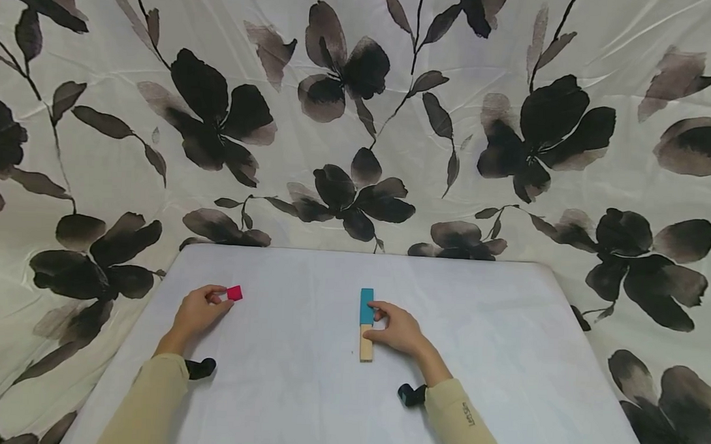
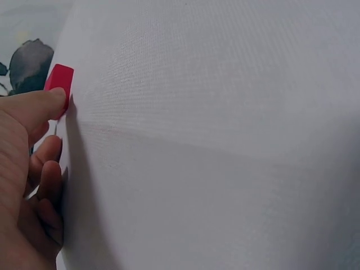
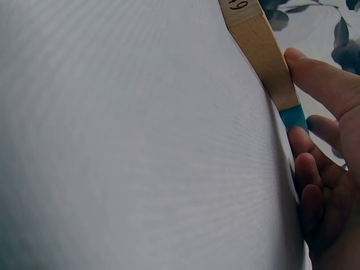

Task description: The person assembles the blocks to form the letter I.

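Near the table's left side my left hand (image 1: 202, 311) pinches a small red block (image 1: 235, 293) between thumb and fingers. The left wrist view shows the thumb on this red block (image 2: 63, 75); whether it touches the table is unclear. A teal block (image 1: 366, 306) and a plain wooden block (image 1: 365, 350) lie end to end near the middle, teal farther away. My right hand (image 1: 403, 328) touches them from the right: thumb on the wooden block, a forefinger at the teal one. Dark writing marks the wooden block (image 3: 261, 50) in the right wrist view, where fingers partly hide the teal block (image 3: 292, 116).
The white table (image 1: 291, 389) spreads under both hands, with its far edge just beyond the blocks. Behind and around it hangs or lies a pale cloth (image 1: 417, 152) with dark flowers. Dark wrist-worn devices (image 1: 202, 369) stick out at both sleeves.
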The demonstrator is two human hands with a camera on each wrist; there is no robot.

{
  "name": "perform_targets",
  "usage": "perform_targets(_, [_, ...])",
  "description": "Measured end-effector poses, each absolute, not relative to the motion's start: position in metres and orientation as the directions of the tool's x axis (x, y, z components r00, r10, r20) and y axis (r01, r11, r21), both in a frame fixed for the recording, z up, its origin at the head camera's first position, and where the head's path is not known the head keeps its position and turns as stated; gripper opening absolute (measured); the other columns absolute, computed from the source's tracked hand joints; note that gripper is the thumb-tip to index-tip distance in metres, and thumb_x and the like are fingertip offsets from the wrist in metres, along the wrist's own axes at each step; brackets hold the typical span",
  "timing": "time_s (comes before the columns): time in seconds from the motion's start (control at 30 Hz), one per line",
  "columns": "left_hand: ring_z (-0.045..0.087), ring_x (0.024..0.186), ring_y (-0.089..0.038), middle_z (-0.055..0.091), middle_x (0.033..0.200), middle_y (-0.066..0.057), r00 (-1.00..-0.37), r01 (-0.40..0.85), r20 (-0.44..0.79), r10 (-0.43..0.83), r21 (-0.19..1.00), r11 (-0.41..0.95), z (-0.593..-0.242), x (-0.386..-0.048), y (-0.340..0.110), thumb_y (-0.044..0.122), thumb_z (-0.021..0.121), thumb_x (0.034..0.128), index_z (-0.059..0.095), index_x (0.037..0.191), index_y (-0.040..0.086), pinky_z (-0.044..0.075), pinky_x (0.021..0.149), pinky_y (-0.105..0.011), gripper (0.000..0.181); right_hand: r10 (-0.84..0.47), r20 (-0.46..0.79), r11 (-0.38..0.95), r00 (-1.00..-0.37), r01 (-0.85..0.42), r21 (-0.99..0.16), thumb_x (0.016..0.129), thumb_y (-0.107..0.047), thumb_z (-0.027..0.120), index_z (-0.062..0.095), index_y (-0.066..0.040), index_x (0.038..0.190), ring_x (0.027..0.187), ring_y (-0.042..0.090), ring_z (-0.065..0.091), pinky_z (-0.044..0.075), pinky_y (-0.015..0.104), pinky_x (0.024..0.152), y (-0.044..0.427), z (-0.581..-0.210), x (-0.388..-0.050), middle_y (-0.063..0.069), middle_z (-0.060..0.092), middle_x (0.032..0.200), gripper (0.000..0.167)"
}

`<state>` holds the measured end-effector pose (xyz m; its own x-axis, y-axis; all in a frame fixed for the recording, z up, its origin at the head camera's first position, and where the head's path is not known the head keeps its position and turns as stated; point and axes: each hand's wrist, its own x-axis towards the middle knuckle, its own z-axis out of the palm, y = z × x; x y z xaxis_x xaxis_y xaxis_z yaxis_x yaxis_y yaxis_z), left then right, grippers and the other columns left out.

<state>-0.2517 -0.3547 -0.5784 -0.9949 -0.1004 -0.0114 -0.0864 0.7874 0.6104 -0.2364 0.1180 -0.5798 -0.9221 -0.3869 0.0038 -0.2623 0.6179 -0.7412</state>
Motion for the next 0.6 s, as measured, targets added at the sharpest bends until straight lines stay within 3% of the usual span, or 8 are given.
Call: perform_targets(0.6, [0.048,0.076,-0.023,0.054,0.079,-0.006,-0.993,-0.104,-0.024,-0.112,0.593,0.798,-0.5758,-0.2582,-0.348,0.034,0.074,0.0856,0.063,0.117,0.0,0.036,0.064,-0.036,0.047,-0.386,-0.001,0.627,-0.923,-0.262,-0.734,0.078,-0.038,0.08,0.057,-0.016,0.134,0.063,0.009,0.045,0.038,0.028,0.062,0.1184,-0.5795,-0.2356,-0.009,0.058,0.097,0.064])
